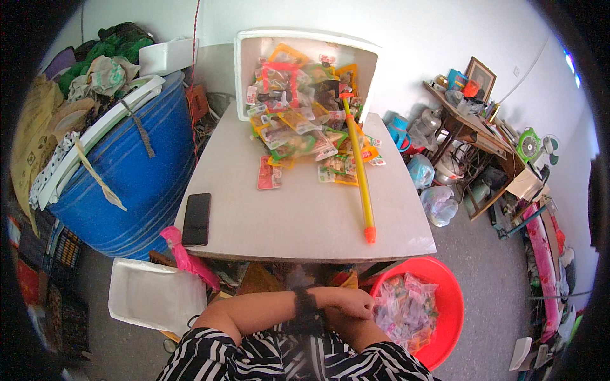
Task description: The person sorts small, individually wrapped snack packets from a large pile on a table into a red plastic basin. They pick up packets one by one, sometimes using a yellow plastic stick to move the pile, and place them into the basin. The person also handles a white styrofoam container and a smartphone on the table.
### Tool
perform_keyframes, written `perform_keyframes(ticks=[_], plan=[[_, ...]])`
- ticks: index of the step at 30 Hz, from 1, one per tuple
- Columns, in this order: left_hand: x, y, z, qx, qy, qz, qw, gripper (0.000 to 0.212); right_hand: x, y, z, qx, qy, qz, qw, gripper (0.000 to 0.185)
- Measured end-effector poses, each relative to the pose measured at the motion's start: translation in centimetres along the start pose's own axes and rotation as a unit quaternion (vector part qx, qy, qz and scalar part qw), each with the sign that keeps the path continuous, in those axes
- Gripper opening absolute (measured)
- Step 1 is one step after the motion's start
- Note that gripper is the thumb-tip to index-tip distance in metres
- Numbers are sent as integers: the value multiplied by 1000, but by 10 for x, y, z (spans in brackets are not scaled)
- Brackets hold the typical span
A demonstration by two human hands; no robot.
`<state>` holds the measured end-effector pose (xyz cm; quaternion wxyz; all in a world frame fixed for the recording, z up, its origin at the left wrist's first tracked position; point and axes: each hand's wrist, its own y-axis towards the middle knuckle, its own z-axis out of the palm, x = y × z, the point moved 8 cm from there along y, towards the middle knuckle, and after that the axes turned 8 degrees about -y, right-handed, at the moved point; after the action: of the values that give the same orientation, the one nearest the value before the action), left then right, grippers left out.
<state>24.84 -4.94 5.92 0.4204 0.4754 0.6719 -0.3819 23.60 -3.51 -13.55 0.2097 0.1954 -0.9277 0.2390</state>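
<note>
My left hand [350,303] is crossed over to the right in front of my body, its fingers curled, near the rim of a red plastic tub [450,309]. Small plastic food packets [405,305] fill much of the tub. My right hand lies under the left forearm and is mostly hidden. Ahead, a white foam box [305,37] rests on its side on the table [295,214], with many sealed snack packets [295,133] spilling out. A yellow tube-like stick with orange ends [358,166] leans on the heap. A black phone [197,219] lies at the table's left edge.
At the left stands a large blue barrel [138,166] with sacks and cloth on it. A white foam container [155,295] and a pink plastic bag [186,257] are at the table's near left corner. Plastic bags [438,205] and a cluttered wooden desk [472,128] stand to the right.
</note>
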Motion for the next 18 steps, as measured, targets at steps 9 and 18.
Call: perform_keyframes(ticks=[9,18], plan=[[13,2,4,33,19,-13,999,32,0,3,1,3,1,-4,1000,20],[36,10,9,-27,4,-22,999,29,2,7,2,9,-2,-12,1000,21]])
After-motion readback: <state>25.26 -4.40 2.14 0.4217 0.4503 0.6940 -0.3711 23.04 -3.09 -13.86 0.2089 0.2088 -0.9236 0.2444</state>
